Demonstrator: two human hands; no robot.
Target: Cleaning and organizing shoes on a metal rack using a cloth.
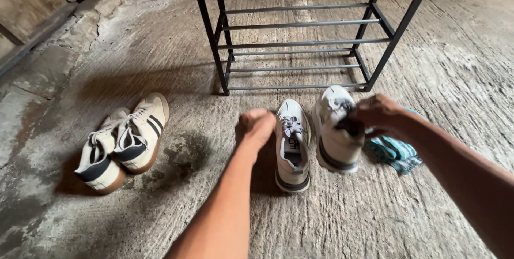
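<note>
White sneaker (334,130) collar hidden by right hand (377,114)

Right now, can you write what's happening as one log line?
left hand: closed, beside white sneaker | right hand: gripping tilted white shoe | striped cloth: on floor | shoe rack: ahead

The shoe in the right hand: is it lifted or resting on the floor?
Lifted and tilted: the right hand grips the white shoe at its opening, heel raised off the concrete.
</note>
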